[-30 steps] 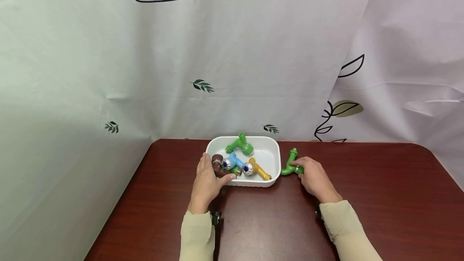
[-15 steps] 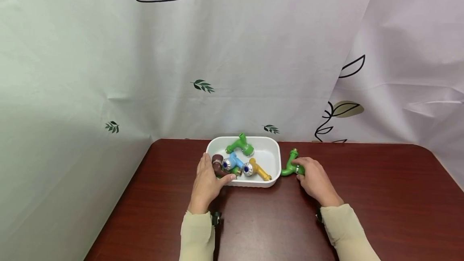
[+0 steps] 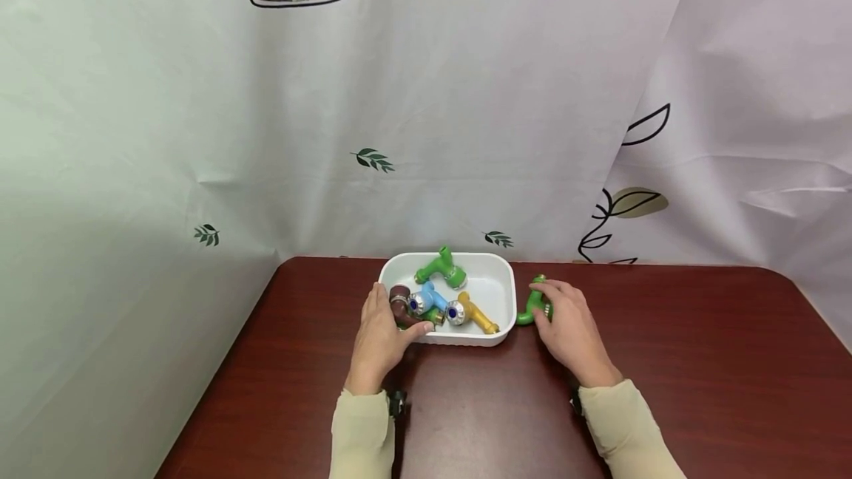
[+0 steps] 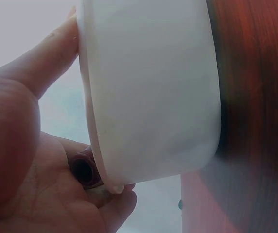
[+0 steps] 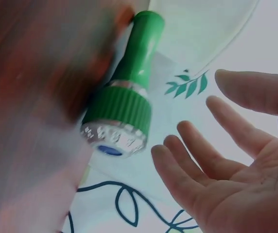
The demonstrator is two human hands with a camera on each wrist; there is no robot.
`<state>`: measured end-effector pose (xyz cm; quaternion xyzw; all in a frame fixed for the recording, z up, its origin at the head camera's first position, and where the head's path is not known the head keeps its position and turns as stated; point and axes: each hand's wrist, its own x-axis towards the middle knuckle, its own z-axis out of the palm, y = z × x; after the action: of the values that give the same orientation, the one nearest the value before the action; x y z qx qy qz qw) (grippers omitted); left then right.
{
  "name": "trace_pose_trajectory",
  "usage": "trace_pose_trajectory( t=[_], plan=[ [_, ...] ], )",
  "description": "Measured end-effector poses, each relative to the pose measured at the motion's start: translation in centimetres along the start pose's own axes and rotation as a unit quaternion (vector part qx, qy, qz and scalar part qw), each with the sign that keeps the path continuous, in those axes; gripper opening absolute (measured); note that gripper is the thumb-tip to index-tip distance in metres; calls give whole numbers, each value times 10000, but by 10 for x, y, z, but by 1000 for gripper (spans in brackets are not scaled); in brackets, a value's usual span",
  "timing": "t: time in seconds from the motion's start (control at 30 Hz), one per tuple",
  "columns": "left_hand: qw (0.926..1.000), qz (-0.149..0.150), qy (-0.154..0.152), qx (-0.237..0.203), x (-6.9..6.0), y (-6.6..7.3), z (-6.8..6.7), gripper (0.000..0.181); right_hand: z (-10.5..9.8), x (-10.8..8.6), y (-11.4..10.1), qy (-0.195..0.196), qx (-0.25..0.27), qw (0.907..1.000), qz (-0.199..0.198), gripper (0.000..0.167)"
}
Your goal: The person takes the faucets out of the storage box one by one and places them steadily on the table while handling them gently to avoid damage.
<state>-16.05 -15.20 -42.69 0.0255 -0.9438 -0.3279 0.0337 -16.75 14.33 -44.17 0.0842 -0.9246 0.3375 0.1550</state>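
Note:
A white plastic tray (image 3: pixel 501 272) stands on the table with several taps in it. My left hand (image 3: pixel 379 335) holds its near left corner, thumb over the front rim and fingers along the left side; the left wrist view shows this hand (image 4: pixel 37 184) at the tray wall (image 4: pixel 153 97). Just right of the tray lies a green tap (image 3: pixel 535 303) with a silver and blue end. Over it is my right hand (image 3: pixel 571 327), partly hiding it. In the right wrist view the fingers of this hand (image 5: pixel 236 170) are spread, apart from the green tap (image 5: pixel 124 97).
In the tray lie a green tap (image 3: pixel 435 266), a maroon tap (image 3: pixel 401 307), a blue tap (image 3: pixel 429 297) and a yellow tap (image 3: pixel 478 314); part of another green one shows under the blue. A white printed cloth (image 3: pixel 426 109) hangs behind the reddish-brown table (image 3: pixel 699 361).
My right hand has shifted slightly left over the green tap, and its fingers have come away from the tap's end. The left hand and the tray have stayed in place.

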Motion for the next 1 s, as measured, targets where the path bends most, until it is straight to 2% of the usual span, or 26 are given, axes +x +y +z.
trace_pose_trajectory(
  t=[0.37, 0.73, 1.0],
  plan=[
    [10000, 45, 11, -16, 0, -1, 1, 112, 11, -5, -21, 322, 251, 9991, -86, 36],
    [10000, 87, 2, 2, 1, -2, 1, 112, 21, -2, -42, -132, 313, 9991, -251, 44],
    [9999, 103, 25, 3, 1, -1, 1, 113, 24, -1, -46, -65, 403, 9982, -435, 45]
  ],
)
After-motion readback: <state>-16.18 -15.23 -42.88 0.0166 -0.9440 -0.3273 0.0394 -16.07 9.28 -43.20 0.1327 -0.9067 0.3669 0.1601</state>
